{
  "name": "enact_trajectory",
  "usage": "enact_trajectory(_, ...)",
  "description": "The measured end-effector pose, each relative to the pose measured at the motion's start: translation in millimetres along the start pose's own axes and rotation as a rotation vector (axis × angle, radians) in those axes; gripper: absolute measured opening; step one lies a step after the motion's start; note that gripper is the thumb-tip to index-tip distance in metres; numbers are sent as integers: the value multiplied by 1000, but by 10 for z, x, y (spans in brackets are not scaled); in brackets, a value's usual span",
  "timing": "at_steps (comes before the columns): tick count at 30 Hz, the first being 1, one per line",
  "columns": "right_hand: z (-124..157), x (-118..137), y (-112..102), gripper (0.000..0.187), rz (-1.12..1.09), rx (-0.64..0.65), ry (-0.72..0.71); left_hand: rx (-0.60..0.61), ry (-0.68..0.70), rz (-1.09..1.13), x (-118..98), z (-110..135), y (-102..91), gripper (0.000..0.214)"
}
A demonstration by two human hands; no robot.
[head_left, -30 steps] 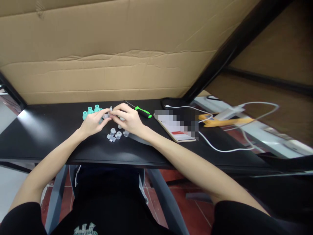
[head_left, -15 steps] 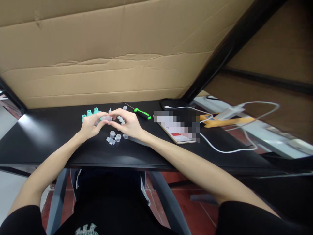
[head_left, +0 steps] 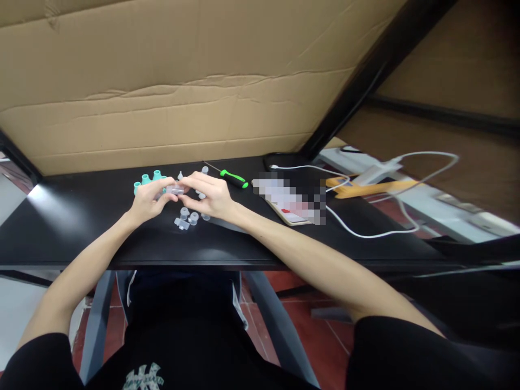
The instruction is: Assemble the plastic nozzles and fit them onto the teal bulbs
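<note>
Between my two hands is a small clear plastic piece (head_left: 175,190), gripped from both ends above the black table. My left hand (head_left: 147,199) pinches its left end, where a bit of teal shows at the fingertips. Thumb and fingers of my right hand (head_left: 213,196) close on its right end. Just behind my left hand stand several teal bottle-shaped plastic parts (head_left: 145,179). In front of the hands lie a few clear plastic parts (head_left: 193,218), round and capped. More translucent pieces (head_left: 204,170) sit behind my right hand, partly hidden by it.
A green-and-black screwdriver (head_left: 234,179) lies behind my right hand. Farther right is a phone (head_left: 284,203), partly blurred out, beside a white cable (head_left: 365,235). Yellow packaging (head_left: 374,188) lies at the right. A cardboard panel (head_left: 182,81) rises along the table's back edge.
The view has tipped slightly, so everything sits a little higher. The clear piece has turned a little between my fingers; both hands keep hold of it.
</note>
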State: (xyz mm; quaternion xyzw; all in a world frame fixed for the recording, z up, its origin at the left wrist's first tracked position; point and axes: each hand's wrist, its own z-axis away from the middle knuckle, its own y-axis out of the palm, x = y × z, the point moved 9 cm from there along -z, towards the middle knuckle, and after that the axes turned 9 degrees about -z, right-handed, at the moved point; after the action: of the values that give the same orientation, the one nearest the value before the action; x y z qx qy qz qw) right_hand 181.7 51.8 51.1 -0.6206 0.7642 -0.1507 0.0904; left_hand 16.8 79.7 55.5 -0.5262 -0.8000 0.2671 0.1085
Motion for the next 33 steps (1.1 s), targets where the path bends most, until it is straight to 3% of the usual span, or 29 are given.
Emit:
enact_trajectory(5,-25,34,-9,19,-44,47,-2,6,60,35,-77,-9,-23,32)
enact_trajectory(8,-18,-39,12,20,-96,81,67,22,39,28,-33,-8,-14,33)
enact_trajectory(13,0,-141,-11,24,-191,1,172,29,-16,39,88,28,38,39)
enact_trajectory(17,-24,-110,16,19,-154,36,194,15,35,132,52,32,56,31)
enact_trajectory(21,-34,-118,29,25,-118,62,210,11,34,109,59,15,51,31)
enact_trajectory(26,-44,-93,7,20,-157,38,145,35,68,-6,40,7,52,30)
enact_trajectory(33,-59,38,4,12,-99,88,47,46,214,-30,-146,31,30,23)
